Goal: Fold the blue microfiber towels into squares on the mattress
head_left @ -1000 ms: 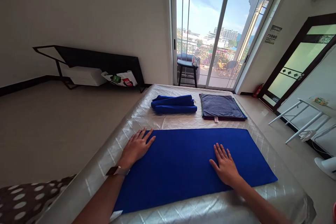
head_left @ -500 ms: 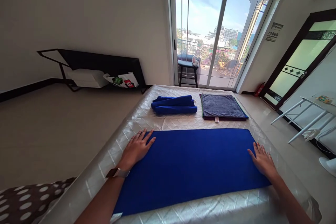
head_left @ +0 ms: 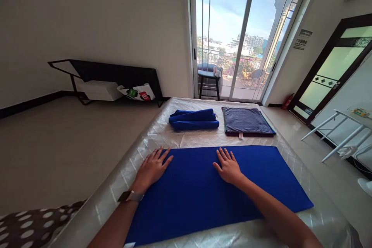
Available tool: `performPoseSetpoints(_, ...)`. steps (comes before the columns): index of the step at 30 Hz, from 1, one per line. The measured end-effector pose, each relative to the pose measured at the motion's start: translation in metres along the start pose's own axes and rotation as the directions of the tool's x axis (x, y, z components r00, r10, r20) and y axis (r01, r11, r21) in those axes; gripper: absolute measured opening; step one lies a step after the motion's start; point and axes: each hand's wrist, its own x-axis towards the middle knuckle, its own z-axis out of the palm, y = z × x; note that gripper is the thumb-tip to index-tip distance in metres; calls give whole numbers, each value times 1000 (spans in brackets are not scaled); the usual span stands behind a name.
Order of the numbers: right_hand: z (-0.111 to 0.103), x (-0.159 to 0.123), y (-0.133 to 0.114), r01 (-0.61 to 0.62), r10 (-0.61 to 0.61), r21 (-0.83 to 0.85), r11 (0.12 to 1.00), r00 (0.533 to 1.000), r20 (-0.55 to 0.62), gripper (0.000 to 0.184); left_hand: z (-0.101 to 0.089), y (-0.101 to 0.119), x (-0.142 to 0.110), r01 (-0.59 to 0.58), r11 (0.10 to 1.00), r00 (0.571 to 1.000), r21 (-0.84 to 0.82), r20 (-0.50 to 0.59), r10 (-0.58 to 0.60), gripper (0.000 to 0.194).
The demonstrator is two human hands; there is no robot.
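A blue cloth lies spread flat across the near part of the mattress. My left hand rests on its far left corner, fingers spread, with a watch on the wrist. Near the middle of the far edge, my right hand lies flat on the cloth, fingers apart. Neither hand grips anything. Beyond the cloth sits a loosely folded blue bundle. To the right of that bundle is a flat stack of cloths, grey on top, with a small white tag at its front.
A black bench stands by the left wall, with a white box and a printed bag under it. A white table is on the right. Brown polka-dot fabric shows at lower left. Behind the mattress are glass sliding doors.
My right hand has moved left from the cloth's right edge to its middle. My left hand has stayed at the left corner. The view has tilted slightly up.
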Motion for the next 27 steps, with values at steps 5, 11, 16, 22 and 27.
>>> performPoseSetpoints(5, -6, -16, 71, -164, 160, -77, 984, 986, -54, 68, 5, -2, 0, -8, 1000, 1000, -26, -26, 8, 65)
performPoseSetpoints(11, -33, -57, 209, -416, 398, -118, 902, 905, -154, 66, 2, -2, -1, 18, 999, 1000, -37, 19, -17, 66)
performPoseSetpoints(16, -35, -75, 264, -418, 405, -78, 905, 904, -138, 68, 1, -2, -1, 19, 1000, 999, -2, 36, -19, 66)
performPoseSetpoints(22, -25, -76, 258, -448, 418, -97, 889, 879, -229, 67, 3, -4, -1, 0, 1000, 1000, 4, 12, 0, 64)
performPoseSetpoints(27, -36, -73, 236, -464, 385, -185, 866, 855, -347, 47, 6, -4, 0, -18, 1000, 1000, 6, -1, 18, 67)
